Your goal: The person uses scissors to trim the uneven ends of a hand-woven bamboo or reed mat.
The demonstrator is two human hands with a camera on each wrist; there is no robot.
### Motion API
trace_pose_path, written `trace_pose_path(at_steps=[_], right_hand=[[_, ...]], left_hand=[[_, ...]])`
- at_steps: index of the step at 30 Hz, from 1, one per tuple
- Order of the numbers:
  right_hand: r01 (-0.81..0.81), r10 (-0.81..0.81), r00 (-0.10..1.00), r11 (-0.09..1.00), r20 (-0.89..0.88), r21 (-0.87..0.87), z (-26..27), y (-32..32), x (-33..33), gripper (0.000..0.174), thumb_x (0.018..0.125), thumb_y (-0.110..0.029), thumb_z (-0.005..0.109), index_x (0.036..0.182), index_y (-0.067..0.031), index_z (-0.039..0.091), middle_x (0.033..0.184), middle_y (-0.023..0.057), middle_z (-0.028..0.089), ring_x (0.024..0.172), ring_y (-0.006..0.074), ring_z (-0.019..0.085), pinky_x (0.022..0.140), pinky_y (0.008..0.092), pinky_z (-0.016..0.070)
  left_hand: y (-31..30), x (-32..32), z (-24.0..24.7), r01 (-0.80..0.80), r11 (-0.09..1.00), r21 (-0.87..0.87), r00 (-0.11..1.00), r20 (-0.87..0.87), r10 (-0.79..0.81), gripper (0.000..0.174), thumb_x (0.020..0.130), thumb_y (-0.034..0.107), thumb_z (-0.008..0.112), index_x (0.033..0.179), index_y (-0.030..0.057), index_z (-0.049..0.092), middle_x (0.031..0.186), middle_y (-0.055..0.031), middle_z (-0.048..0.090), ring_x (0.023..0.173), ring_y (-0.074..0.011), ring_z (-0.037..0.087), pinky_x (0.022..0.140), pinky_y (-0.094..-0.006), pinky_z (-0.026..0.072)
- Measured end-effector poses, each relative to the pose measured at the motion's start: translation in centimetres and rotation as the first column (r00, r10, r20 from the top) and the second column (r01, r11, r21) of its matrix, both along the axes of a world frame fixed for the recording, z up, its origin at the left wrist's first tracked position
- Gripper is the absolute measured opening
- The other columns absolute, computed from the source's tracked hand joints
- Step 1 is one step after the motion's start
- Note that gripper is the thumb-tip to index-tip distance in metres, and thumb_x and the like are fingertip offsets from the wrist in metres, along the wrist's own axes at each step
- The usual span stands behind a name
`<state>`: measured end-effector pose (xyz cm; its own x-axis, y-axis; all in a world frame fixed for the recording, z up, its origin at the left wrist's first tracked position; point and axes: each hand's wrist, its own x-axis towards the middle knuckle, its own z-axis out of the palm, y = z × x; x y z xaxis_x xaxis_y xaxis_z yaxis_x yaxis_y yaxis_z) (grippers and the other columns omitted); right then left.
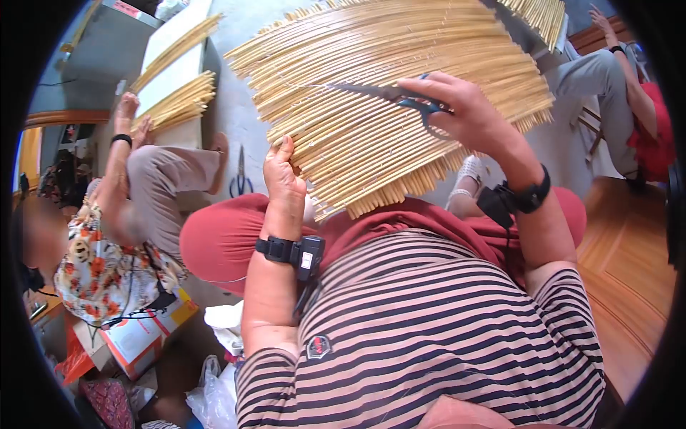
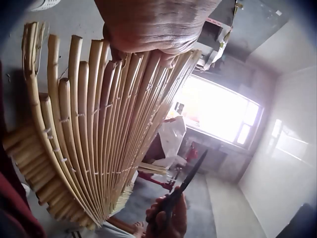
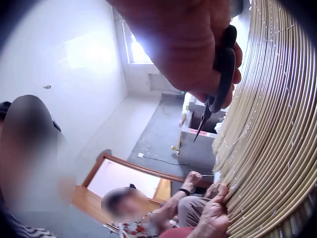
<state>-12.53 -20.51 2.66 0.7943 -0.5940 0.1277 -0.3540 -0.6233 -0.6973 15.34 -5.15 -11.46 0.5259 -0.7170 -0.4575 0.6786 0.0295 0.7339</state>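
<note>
A mat of yellow reed-like stalks (image 1: 429,136), bound by rows of white thread, spreads over the person's lap and beyond the knees. On its left edge the left hand (image 1: 284,170) grips the stalk ends, thumb on top; the left wrist view shows the fingers (image 2: 168,58) at those ends. The right hand (image 1: 468,114) holds dark scissors (image 1: 364,91) above the mat, with fingers around the handles. Their blades point left, near a loose white thread (image 1: 304,86). From the right wrist view, the scissors' handle (image 3: 227,74) shows in the hand and the blades angle downward.
Another pair of scissors (image 1: 241,174) lies on the floor at left. Beyond it a seated person (image 1: 114,264) handles stalk bundles (image 1: 175,104) on a white surface. A second person (image 1: 647,121) sits at right. Plastic bags (image 1: 213,393) and a box (image 1: 143,336) stand at lower left.
</note>
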Motion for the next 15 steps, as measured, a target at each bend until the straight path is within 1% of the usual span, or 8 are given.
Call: trace_pose_path(at_steps=[1,4,6,8,9,11,12,15], right_hand=[[-0.011,0.006,0.999,0.995,-0.044,-0.101,-1.4,0.9,-0.5,0.057,0.072,0.005,0.065,0.127,-0.0131,0.062,0.093,0.0117,0.061,0.084,0.0304,0.061,0.076,0.0395,0.0506],[-0.065,0.041,0.996,0.948,-0.085,-0.313,-4.6,0.6,-0.3,0.057,0.071,0.005,0.067,0.123,-0.017,0.064,0.093,0.0092,0.063,0.087,0.0297,0.063,0.077,0.0402,0.0524],[-0.117,0.07,0.989,0.9,-0.127,-0.419,-5.7,0.2,-0.4,0.06,0.071,0.006,0.067,0.125,-0.0182,0.062,0.095,0.0095,0.062,0.09,0.0299,0.063,0.079,0.0391,0.052],[-0.152,0.095,0.984,0.889,-0.149,-0.431,-6.2,-0.3,-0.2,0.057,0.072,0.004,0.068,0.123,-0.0184,0.064,0.096,0.0093,0.064,0.092,0.0301,0.063,0.082,0.0397,0.0523],[-0.154,0.094,0.983,0.885,-0.157,-0.439,-6.8,-0.7,0.1,0.056,0.072,0.004,0.068,0.123,-0.0183,0.064,0.097,0.0094,0.064,0.093,0.0301,0.063,0.083,0.0398,0.0522],[-0.174,0.094,0.973,0.895,-0.209,-0.41,-7.2,-1.6,0.6,0.053,0.072,0.003,0.068,0.121,-0.0179,0.066,0.098,0.0097,0.064,0.094,0.0302,0.064,0.084,0.0405,0.0519],[-0.173,0.09,0.977,0.861,-0.191,-0.478,-7.1,-2.2,0.8,0.053,0.073,0.005,0.065,0.121,-0.0173,0.066,0.099,0.0101,0.064,0.093,0.0304,0.063,0.083,0.04,0.0524],[-0.14,0.068,0.979,0.906,-0.19,-0.4,-6.9,-3.5,1.7,0.053,0.075,0.007,0.061,0.122,-0.0169,0.065,0.099,0.0106,0.064,0.094,0.0309,0.063,0.083,0.0387,0.053]], left_hand=[[0.6,-0.9,-1.3,0.118,0.992,-0.03,0.991,-0.055,-0.12,0.027,0.095,0.015,0.062,0.118,0.0009,0.058,0.11,-0.0115,0.067,0.096,-0.0244,0.067,0.084,-0.0402,0.0566],[0.9,-1.2,-2.7,0.273,0.962,-0.008,0.957,-0.098,-0.272,0.028,0.096,0.015,0.059,0.12,0.001,0.056,0.111,-0.0118,0.067,0.096,-0.0246,0.067,0.083,-0.0395,0.0571],[0.7,-1.5,-0.8,0.342,0.939,0.036,0.938,-0.081,-0.338,0.038,0.095,0.027,0.062,0.122,0.0022,0.054,0.113,-0.0129,0.066,0.098,-0.0245,0.067,0.082,-0.0421,0.057],[0.2,-1.0,-0.6,0.361,0.929,0.08,0.93,-0.105,-0.353,0.045,0.093,0.035,0.064,0.123,0.0031,0.053,0.114,-0.0141,0.065,0.099,-0.0246,0.066,0.081,-0.0447,0.0563],[0.0,-0.4,-0.8,0.365,0.918,0.156,0.931,-0.065,-0.359,0.057,0.089,0.048,0.067,0.124,0.0048,0.053,0.11,-0.0133,0.064,0.099,-0.0252,0.065,0.079,-0.0479,0.0547],[-0.9,0.7,-1.3,0.352,0.92,0.169,0.936,-0.078,-0.344,0.063,0.086,0.053,0.069,0.123,0.0048,0.053,0.106,-0.0122,0.063,0.098,-0.0255,0.064,0.079,-0.0487,0.0538],[-1.7,1.1,-1.6,0.345,0.922,0.174,0.938,-0.087,-0.335,0.066,0.084,0.055,0.07,0.123,0.0048,0.053,0.104,-0.0116,0.063,0.097,-0.0257,0.064,0.079,-0.049,0.0534],[-3.5,2.1,-1.6,0.359,0.922,0.145,0.933,-0.027,-0.359,0.075,0.079,0.06,0.073,0.122,0.0026,0.052,0.1,-0.0108,0.061,0.091,-0.0225,0.065,0.071,-0.0424,0.0567]])
